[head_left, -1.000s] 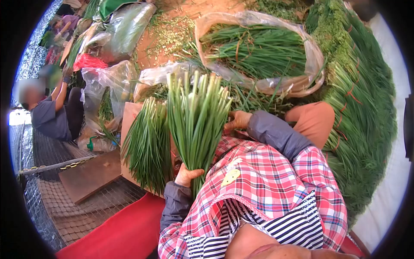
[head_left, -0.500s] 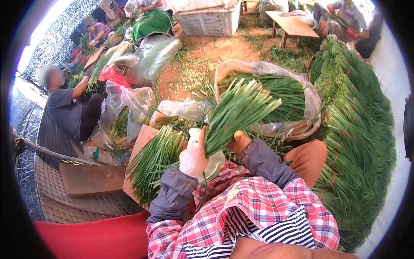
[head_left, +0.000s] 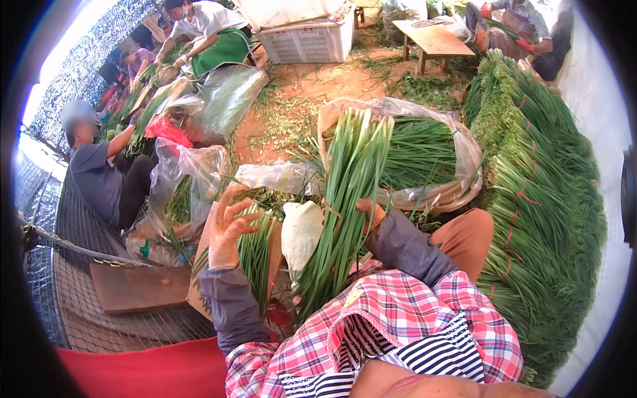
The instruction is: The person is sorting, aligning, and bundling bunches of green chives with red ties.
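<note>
The right hand (head_left: pixel 369 211) fingers seem closed around the upright bunch of chives (head_left: pixel 348 192) at mid-stalk, though mostly hidden. The left hand (head_left: pixel 229 229) is spread wide, touching loose chives (head_left: pixel 255 252). The stalks look light, soft, bendable; best gripped mid-length

A white crate (head_left: pixel 312 36) sits on the dirt floor (head_left: pixel 318 83) near a low wooden stool (head_left: pixel 434 36). Tied green bundles (head_left: pixel 544 199) are stacked at right. A seated person (head_left: pixel 99 179) works at left beside plastic bags (head_left: pixel 225 99).
</note>
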Tool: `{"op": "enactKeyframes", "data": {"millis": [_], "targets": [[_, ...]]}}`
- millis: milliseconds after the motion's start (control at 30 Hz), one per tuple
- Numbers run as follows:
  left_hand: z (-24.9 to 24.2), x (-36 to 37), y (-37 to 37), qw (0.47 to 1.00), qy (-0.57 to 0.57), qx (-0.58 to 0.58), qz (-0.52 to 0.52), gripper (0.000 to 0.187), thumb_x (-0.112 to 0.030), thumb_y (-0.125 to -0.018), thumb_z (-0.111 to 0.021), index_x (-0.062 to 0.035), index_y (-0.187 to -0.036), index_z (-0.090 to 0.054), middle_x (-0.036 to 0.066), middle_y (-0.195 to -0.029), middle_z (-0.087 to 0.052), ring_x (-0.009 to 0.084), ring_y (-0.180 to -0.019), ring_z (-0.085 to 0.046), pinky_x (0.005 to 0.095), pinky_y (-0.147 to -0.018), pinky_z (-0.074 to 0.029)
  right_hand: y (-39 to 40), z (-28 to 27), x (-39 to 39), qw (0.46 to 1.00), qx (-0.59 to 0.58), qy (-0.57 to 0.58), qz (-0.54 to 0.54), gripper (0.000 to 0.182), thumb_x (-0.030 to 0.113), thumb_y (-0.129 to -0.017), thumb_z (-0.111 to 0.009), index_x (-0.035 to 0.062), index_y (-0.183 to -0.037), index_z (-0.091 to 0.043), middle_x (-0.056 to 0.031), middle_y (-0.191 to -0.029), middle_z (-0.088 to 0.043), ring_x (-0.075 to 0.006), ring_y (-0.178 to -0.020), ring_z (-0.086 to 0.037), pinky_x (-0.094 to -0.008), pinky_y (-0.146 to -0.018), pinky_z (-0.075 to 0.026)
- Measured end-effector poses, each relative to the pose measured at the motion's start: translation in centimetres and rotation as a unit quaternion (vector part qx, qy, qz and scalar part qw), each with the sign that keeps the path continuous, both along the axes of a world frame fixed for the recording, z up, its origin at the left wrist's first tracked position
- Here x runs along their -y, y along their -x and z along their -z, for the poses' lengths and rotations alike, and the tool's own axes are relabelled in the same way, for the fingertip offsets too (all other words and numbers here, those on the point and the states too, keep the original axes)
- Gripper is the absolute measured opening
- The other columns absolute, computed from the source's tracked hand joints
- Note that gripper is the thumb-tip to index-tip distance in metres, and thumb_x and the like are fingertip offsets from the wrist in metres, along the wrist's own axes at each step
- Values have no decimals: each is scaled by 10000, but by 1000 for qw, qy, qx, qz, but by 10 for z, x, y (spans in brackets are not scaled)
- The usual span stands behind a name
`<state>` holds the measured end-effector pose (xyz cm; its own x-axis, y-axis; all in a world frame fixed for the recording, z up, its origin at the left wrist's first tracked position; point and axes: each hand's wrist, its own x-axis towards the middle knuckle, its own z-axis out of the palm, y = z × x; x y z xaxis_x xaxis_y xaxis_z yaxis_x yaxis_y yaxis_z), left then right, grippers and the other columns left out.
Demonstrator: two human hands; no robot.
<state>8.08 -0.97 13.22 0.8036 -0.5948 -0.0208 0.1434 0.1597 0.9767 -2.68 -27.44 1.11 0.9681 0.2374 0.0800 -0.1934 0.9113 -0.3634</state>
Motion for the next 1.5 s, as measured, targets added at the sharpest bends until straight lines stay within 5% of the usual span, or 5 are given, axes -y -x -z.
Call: {"op": "enactKeyframes", "data": {"millis": [333, 533, 733, 1033, 1500], "targets": [[86, 90, 115, 966, -23, -187, 176, 984, 60, -548, -777, -65, -1328, -190, 95, -1233, -425, 195, -1059, -490, 335, -843, -458, -1, 17, -11, 977, -153, -56, 138, 458, 269, -737, -620, 17, -1109, -531, -135, -1023, -597, -261, -898, -595, -383, -828, -490], [111, 97, 118, 963, -52, -235, 121, 377, 31, -671, -672, -19, -1018, -532, 76, -871, -602, 188, -739, -595, 317, -660, -491, 7, 13, -27, 978, -157, -81, 109, 450, 300, -761, -597, 21, -1109, -538, -128, -1023, -606, -245, -869, -608, -376, -796, -504], [82, 71, 97, 955, -118, -222, 154, 318, 23, -687, -662, -6, -984, -550, 84, -771, -602, 157, -568, -571, 267, -519, -473, 19, 11, 38, 888, -143, 429, 87, 511, 320, -775, -638, 24, -1168, -498, -87, -999, -617, -221, -902, -605, -334, -710, -502], [102, 24, 87, 963, -248, 32, 103, 288, -14, -680, -670, 18, -946, -566, 85, -729, -608, 151, -571, -577, 280, -495, -476, 5, -49, 45, 848, -185, 458, 193, 609, 227, -733, -707, -15, -1211, -416, -57, -742, -600, -72, -519, -508, -201, -432, -386], [113, -5, 89, 943, -215, -201, 155, 325, -7, -671, -686, -3, -967, -553, 84, -763, -604, 166, -563, -581, 282, -506, -477, 20, -38, 106, 906, -165, 69, 385, 189, 88, -785, -627, 14, -954, -584, -17, -590, -533, -65, -468, -465, -200, -405, -384]]}}
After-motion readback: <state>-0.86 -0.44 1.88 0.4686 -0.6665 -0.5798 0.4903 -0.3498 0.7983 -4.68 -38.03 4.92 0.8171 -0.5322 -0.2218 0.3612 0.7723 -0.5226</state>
